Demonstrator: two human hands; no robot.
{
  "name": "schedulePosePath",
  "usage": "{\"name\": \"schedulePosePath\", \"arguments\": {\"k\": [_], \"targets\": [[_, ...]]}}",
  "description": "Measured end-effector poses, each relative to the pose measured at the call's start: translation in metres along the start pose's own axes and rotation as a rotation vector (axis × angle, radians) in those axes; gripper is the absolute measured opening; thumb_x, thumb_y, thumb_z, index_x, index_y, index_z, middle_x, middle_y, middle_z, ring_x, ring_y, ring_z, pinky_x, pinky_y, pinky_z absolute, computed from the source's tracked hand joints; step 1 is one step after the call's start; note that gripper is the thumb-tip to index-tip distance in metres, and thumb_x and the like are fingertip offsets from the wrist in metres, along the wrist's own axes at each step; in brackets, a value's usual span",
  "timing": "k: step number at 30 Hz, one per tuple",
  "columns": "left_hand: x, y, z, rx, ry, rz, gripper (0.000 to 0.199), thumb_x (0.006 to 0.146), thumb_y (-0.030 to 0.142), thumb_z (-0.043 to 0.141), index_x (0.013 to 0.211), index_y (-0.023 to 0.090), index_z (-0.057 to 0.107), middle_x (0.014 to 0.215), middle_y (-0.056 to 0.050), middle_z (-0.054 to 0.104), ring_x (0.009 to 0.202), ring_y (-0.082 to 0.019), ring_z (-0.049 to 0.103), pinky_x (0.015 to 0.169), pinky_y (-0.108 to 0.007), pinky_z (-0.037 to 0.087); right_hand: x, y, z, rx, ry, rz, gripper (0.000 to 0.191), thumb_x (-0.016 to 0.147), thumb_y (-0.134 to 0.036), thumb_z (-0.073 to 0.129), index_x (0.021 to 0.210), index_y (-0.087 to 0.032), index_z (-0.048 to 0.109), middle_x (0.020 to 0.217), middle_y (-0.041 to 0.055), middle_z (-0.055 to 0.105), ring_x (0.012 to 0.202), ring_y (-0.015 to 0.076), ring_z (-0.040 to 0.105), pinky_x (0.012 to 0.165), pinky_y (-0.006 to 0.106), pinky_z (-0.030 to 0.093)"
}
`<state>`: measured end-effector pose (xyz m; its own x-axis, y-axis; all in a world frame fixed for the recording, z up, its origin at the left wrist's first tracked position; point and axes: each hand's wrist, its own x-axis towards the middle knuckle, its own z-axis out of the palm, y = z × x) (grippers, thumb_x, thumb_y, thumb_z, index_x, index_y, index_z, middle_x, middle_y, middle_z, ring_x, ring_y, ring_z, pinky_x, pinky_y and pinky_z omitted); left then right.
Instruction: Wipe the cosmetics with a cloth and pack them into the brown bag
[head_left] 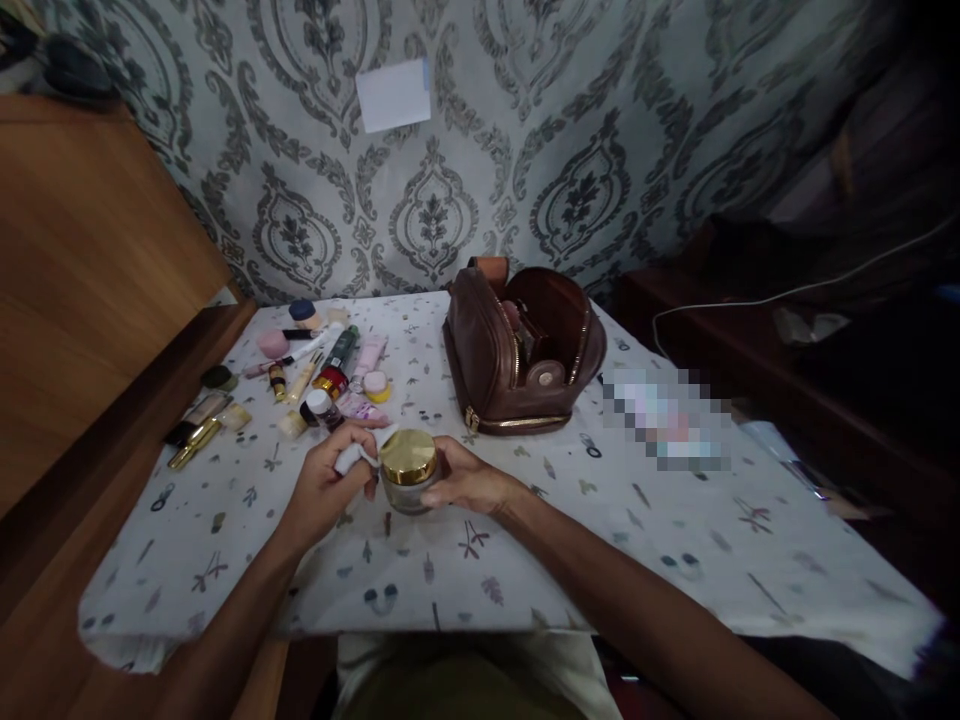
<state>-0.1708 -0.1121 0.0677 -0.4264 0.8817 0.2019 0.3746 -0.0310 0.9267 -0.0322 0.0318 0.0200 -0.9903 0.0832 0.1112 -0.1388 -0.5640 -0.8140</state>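
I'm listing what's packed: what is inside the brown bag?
Through the open mouth of the brown bag, a rounded pinkish item and a darker brownish item show; I can't identify either. Whatever lies lower is hidden by the bag's walls.

The jar (409, 495) had a mirror-glossy, metallic lid (409, 455) and a smooth body like glass or plastic, the wipe (351, 458) looked like matt tissue or cloth, the bag (478, 345) smooth, softly shining leather with metallic zip teeth (517, 425), the tablecloth (570, 585) matt fabric, and the side panel (82, 250) smooth wood.
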Motion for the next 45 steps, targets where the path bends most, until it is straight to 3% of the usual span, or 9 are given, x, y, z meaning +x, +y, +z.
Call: {"name": "schedulePosePath", "arguments": {"k": [3, 8, 14, 24, 29, 33, 36, 39, 45], "targets": [[0.004, 0.004, 0.000, 0.099, -0.039, 0.057, 0.013, 0.086, 0.020, 0.051, 0.091, 0.020, 0.063, 0.104, -0.004, 0.064, 0.064, -0.012, 0.063, 0.053, -0.022, 0.048, 0.001, -0.002, 0.000, -0.099, -0.030, 0.027, 0.057, 0.053, -0.033, 0.093, 0.102, -0.014, 0.072, 0.093, 0.0050, 0.074, 0.089, 0.0185, 0.068, 0.087, 0.032, 0.052], [0.007, 0.003, -0.008, 0.276, -0.121, 0.202, 0.030, 0.087, 0.014, 0.047, 0.104, 0.020, 0.071, 0.110, -0.008, 0.069, 0.100, -0.021, 0.065, 0.087, -0.032, 0.052, 0.003, 0.000, 0.000, -0.234, 0.003, 0.021, 0.056, 0.054, -0.029, 0.092, 0.105, -0.017, 0.071, 0.096, 0.0012, 0.073, 0.092, 0.0168, 0.066, 0.097, 0.035, 0.047], [0.001, -0.009, -0.008, 0.344, -0.109, 0.281, 0.043, 0.090, 0.011, 0.044, 0.129, 0.021, 0.061, 0.130, -0.010, 0.063, 0.121, -0.023, 0.059, 0.101, -0.036, 0.047, 0.004, 0.001, -0.001, -0.304, 0.116, -0.002, 0.059, 0.055, -0.030, 0.092, 0.108, -0.017, 0.070, 0.098, 0.0017, 0.072, 0.095, 0.0192, 0.066, 0.096, 0.036, 0.048], [-0.007, -0.005, -0.001, 0.543, -0.048, 0.475, 0.056, 0.090, 0.002, 0.042, 0.142, 0.023, 0.045, 0.135, -0.010, 0.058, 0.130, -0.018, 0.052, 0.111, -0.036, 0.043, 0.008, 0.002, 0.000, -0.389, 0.222, -0.085, 0.055, 0.056, -0.030, 0.090, 0.104, -0.017, 0.067, 0.097, 0.0009, 0.069, 0.091, 0.0185, 0.063, 0.092, 0.034, 0.046], [-0.011, 0.007, 0.005, 0.599, -0.131, 0.610, 0.061, 0.088, -0.003, 0.041, 0.145, 0.019, 0.041, 0.139, -0.014, 0.055, 0.136, -0.019, 0.046, 0.113, -0.037, 0.042, 0.008, 0.003, -0.003, -0.548, 0.314, -0.120, 0.049, 0.059, -0.037, 0.087, 0.098, -0.017, 0.066, 0.092, -0.0004, 0.067, 0.090, 0.0194, 0.061, 0.086, 0.032, 0.047], [-0.007, 0.018, 0.009, 0.650, -0.216, 0.727, 0.056, 0.086, -0.005, 0.041, 0.138, 0.016, 0.049, 0.131, -0.014, 0.062, 0.133, -0.022, 0.049, 0.112, -0.043, 0.042, 0.009, 0.007, -0.002, -0.763, 0.331, -0.200, 0.047, 0.060, -0.032, 0.084, 0.101, -0.018, 0.065, 0.095, 0.0003, 0.065, 0.091, 0.0202, 0.060, 0.087, 0.034, 0.046], [0.000, 0.023, 0.008, 0.649, -0.281, 0.677, 0.052, 0.084, -0.004, 0.042, 0.128, 0.019, 0.058, 0.127, -0.012, 0.064, 0.124, -0.023, 0.056, 0.107, -0.044, 0.046, 0.008, 0.011, -0.001, -0.915, 0.339, -0.215, 0.049, 0.058, -0.027, 0.084, 0.101, -0.018, 0.063, 0.095, 0.0000, 0.062, 0.088, 0.0197, 0.059, 0.082, 0.033, 0.047], [0.010, 0.023, 0.002, 0.580, -0.299, 0.520, 0.053, 0.081, -0.004, 0.040, 0.122, 0.020, 0.062, 0.123, -0.010, 0.066, 0.115, -0.021, 0.060, 0.100, -0.038, 0.050, 0.007, 0.013, -0.002, -1.029, 0.330, -0.228, 0.052, 0.056, -0.031, 0.087, 0.100, -0.019, 0.062, 0.093, 0.0002, 0.059, 0.087, 0.0204, 0.058, 0.081, 0.033, 0.047], [0.022, -0.001, -0.012, 0.363, -0.197, 0.200, 0.039, 0.085, 0.011, 0.044, 0.116, 0.019, 0.065, 0.118, -0.007, 0.069, 0.111, -0.023, 0.063, 0.100, -0.037, 0.048, 0.008, 0.010, -0.005, -0.887, 0.313, -0.285, 0.064, 0.056, -0.036, 0.089, 0.112, -0.021, 0.062, 0.106, 0.0047, 0.062, 0.101, 0.0252, 0.059, 0.092, 0.038, 0.045]]}}
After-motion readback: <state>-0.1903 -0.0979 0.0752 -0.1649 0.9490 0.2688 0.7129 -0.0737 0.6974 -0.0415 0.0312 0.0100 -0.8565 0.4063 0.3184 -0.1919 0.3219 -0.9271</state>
